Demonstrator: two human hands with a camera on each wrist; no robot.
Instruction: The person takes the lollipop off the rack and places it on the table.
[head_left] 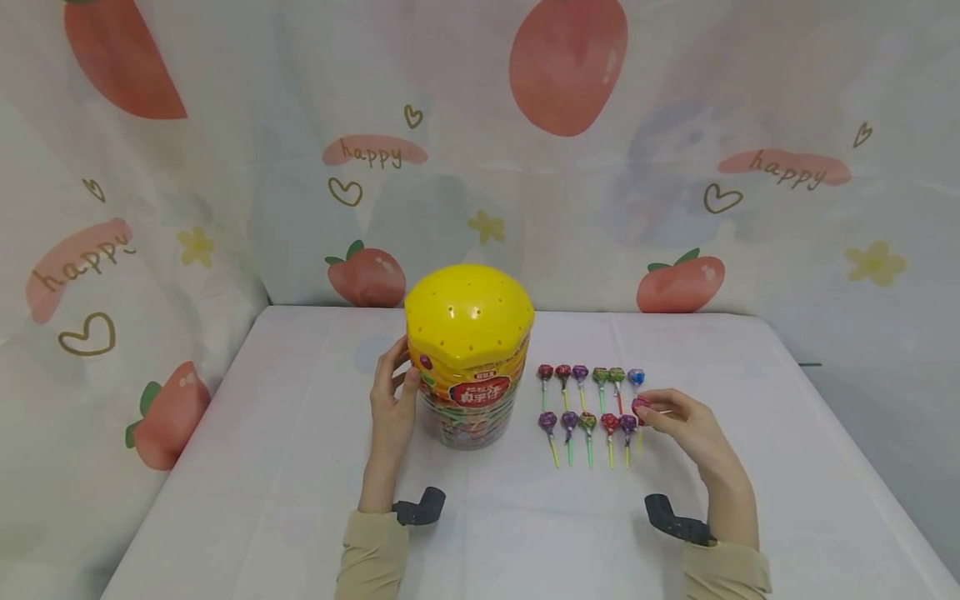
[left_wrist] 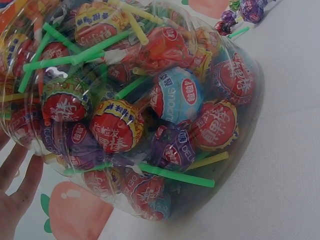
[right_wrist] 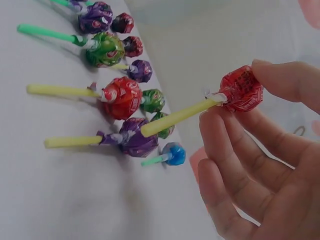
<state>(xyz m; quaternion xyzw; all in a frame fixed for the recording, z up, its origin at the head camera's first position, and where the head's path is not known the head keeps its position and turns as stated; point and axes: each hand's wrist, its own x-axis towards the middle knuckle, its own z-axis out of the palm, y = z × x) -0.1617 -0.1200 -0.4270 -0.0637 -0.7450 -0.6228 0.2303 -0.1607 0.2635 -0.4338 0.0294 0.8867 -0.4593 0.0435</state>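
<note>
A clear plastic jar [head_left: 474,425] with a yellow lid [head_left: 468,312] stands left of the lollipops, full of wrapped lollipops that show through its wall in the left wrist view. My left hand [head_left: 393,421] rests against the jar's left side, its fingers fairly straight. Between thumb and fingertips, my right hand [head_left: 693,433] pinches a red-wrapped lollipop [right_wrist: 242,89] by its head. Its yellow stick points away from the hand, above the table at the right end of the front row. Nearest to it are a purple lollipop [right_wrist: 140,137] and a blue one [right_wrist: 174,153].
Two rows of lollipops lie on the white table [head_left: 487,525], several in each; a purple lollipop [head_left: 547,422] marks the front row's left end and a dark red one [head_left: 545,372] the back row's. Behind the table hangs a printed cloth [head_left: 465,92].
</note>
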